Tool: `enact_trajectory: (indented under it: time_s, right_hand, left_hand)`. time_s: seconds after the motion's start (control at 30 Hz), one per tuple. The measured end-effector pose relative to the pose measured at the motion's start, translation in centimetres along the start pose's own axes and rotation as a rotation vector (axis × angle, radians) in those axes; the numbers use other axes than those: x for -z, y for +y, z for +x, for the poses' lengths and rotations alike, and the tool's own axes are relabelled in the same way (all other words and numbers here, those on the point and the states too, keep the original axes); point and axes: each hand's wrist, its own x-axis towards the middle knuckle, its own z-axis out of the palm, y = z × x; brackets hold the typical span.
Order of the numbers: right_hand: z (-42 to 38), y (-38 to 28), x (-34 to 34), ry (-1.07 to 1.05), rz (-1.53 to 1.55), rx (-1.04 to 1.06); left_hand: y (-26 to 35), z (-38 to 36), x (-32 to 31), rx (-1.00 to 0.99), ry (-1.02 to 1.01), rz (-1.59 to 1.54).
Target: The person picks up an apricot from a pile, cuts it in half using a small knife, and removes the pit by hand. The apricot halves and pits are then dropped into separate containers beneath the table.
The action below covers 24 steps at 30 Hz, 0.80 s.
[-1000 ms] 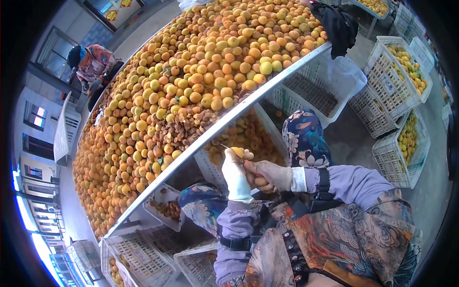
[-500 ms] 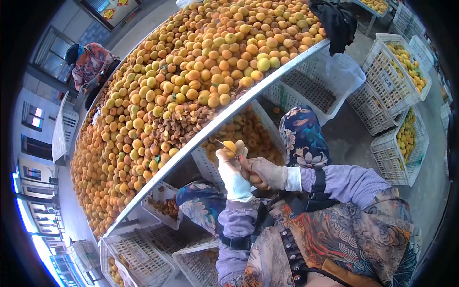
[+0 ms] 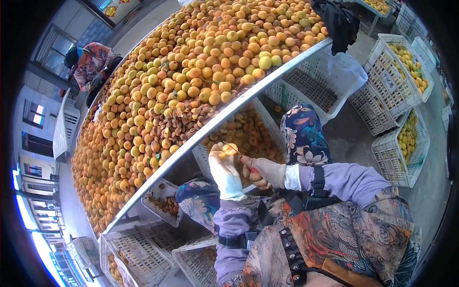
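My left hand, in a pale glove, grips an apricot that looks cut open, its orange flesh showing. Beside it, my right hand is closed round the red handle of a small knife, whose thin blade points up along the fruit. Both hands are above a white crate of split apricot halves, between my knees. A heap of whole apricots lies on the metal-edged table in front, with a pile of brown apricot stones near its edge.
White crates of yellow fruit are stacked at right. Another crate stands under the table edge; more crates are at lower left. A black cloth hangs over the table's corner. Across the table, a person bends over the heap.
My hands have drawn slightly apart, the left shifting left. The apricot, whole-looking before, now appears opened, and the blade has swung from the fruit's left side to its right.
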Motion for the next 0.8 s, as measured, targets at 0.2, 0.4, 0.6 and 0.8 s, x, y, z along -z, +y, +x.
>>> enact_trajectory:
  time_s: [0.2,0.4,0.6,0.8]
  right_hand:
    - [-0.8,-2.0,-0.7,0.111,-0.172,0.182]
    - [-1.7,-5.3,-0.6,-0.003,-0.079,0.583]
    - [-2.7,-7.8,-3.1,-0.049,0.012,0.875]
    - [-3.1,-7.7,-3.9,-0.132,-0.006,0.974]
  left_hand:
    - [0.3,1.3,1.2,0.083,0.049,-0.178]
    - [1.8,0.0,-0.8,0.288,-0.025,-0.285]
    - [3.0,-3.3,-3.6,0.39,-0.188,-0.093]
    - [2.3,-4.8,-4.5,0.448,-0.296,-0.024]
